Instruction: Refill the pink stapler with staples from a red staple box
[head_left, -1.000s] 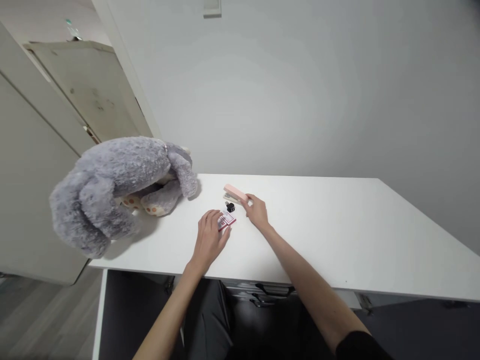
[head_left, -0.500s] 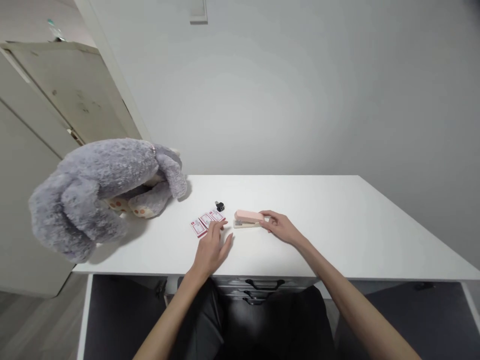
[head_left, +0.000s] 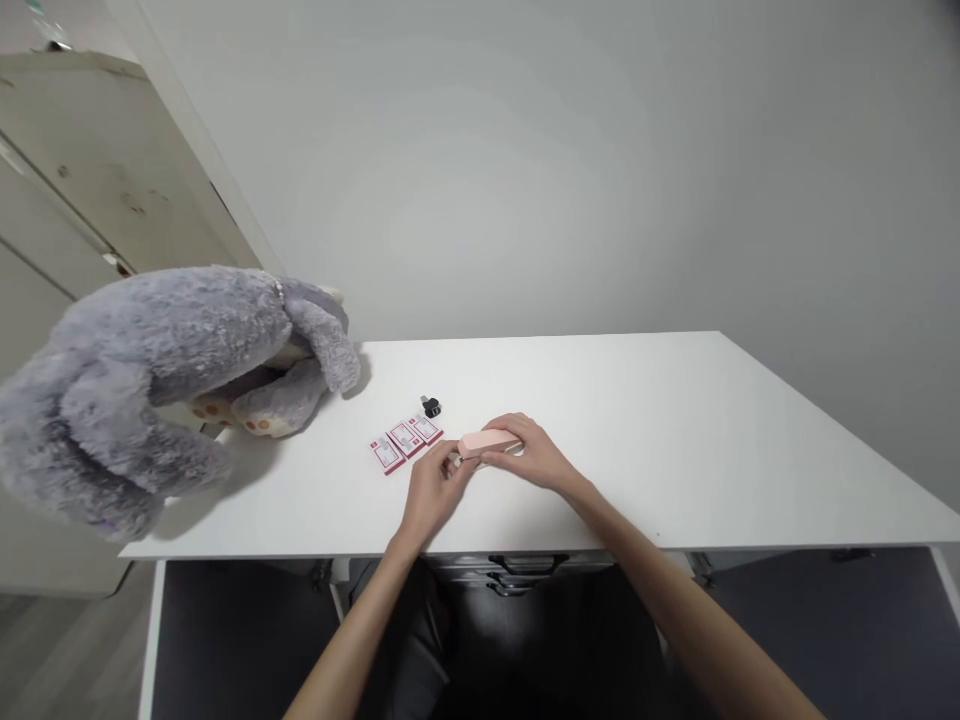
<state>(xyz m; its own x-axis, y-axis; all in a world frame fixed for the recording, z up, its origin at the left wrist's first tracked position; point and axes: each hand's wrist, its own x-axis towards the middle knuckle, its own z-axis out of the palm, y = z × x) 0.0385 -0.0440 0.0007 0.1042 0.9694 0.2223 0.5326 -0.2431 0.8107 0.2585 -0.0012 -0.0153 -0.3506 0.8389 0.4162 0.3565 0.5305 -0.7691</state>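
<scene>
A pink stapler [head_left: 484, 441] lies near the front middle of the white table [head_left: 675, 440]. My right hand [head_left: 529, 460] is wrapped over its right part. The fingertips of my left hand [head_left: 435, 487] pinch its left end. Just left of the stapler, three small red-and-white staple boxes [head_left: 405, 441] lie in a row. A small black binder clip [head_left: 430, 406] sits behind them.
A big grey plush toy [head_left: 172, 370] with spotted paws covers the table's left end and hangs over its edge. Behind it stand pale cabinet doors [head_left: 90, 180]. Dark drawer handles [head_left: 517, 565] show under the table front. A white wall rises behind.
My right hand has pulled the stapler from the back of the table toward the front. My left hand left the staple boxes, now spread in a row, and came onto the stapler's left end.
</scene>
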